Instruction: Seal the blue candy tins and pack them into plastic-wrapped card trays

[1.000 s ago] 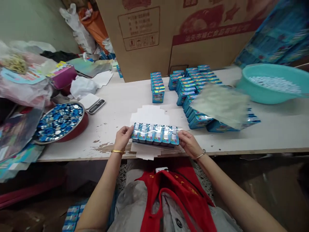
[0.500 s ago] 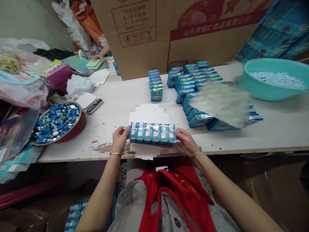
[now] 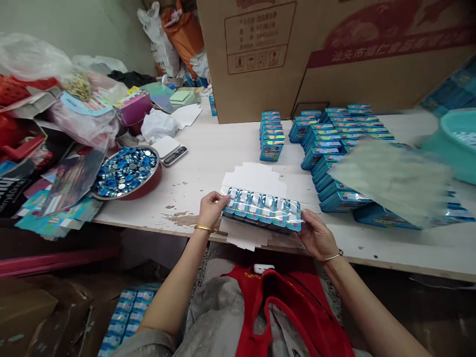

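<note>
A row of small blue boxes [image 3: 248,210] lies across the middle, near the table's front edge, with shiny clear plastic film over its top. My left hand [image 3: 212,210] pinches the left end of the row, thumb on top at the film. Closed on the opposite end is my right hand [image 3: 318,235], its fingertips partly hidden behind the boxes. The row slants down to the right. Beneath it lies a flat white card sheet [image 3: 256,174] with a stepped outline, showing both behind and in front of the boxes.
Several blue boxes [image 3: 271,148] stand in a row behind the card, more to the right under a pale, blurred sheet stack [image 3: 390,173]. A bowl [image 3: 158,181] of blue wrapped pieces and a small scale [image 3: 174,156] sit left. A large carton [image 3: 256,94] and a turquoise basin [image 3: 457,158] stand behind.
The view has turned left, so the table's contents sit farther right. The row of boxes now tilts down at its right end. Both hands keep their hold on its ends.
</note>
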`<act>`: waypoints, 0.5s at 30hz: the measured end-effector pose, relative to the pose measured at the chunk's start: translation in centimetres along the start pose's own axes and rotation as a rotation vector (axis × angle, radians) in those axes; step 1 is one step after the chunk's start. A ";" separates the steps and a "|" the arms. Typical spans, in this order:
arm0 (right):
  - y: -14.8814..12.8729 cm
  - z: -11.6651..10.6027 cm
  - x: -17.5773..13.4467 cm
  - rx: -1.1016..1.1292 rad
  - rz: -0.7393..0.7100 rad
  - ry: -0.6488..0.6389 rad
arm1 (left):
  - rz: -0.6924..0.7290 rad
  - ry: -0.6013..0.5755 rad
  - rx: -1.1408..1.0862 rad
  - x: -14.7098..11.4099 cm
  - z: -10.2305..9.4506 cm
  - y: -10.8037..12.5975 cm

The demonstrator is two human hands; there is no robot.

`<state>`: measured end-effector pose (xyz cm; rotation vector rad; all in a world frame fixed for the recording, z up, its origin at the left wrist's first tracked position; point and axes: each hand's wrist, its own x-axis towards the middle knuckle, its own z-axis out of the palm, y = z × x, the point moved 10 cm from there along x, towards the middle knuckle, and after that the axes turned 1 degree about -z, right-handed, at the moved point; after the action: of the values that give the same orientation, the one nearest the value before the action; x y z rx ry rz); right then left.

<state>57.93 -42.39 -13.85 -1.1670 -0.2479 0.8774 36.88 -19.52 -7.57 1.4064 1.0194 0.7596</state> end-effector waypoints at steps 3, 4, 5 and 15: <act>0.0 0.6 -0.1 0.044 0.008 0.007 | 0.008 0.017 -0.012 -0.6 -0.9 0.4; -0.1 1.2 -0.1 0.048 0.011 0.001 | 0.011 0.026 -0.017 -0.8 -1.5 0.7; -0.3 2.0 0.1 0.044 0.013 -0.014 | 0.015 0.040 -0.025 -1.0 -2.4 1.1; 1.6 20.5 3.8 0.006 0.088 -0.429 | 0.021 0.451 -0.119 -1.5 -18.9 3.6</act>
<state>47.52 -25.30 -7.81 -0.9798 -0.5447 1.2029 19.74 -12.73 -1.81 1.1688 1.2799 1.1668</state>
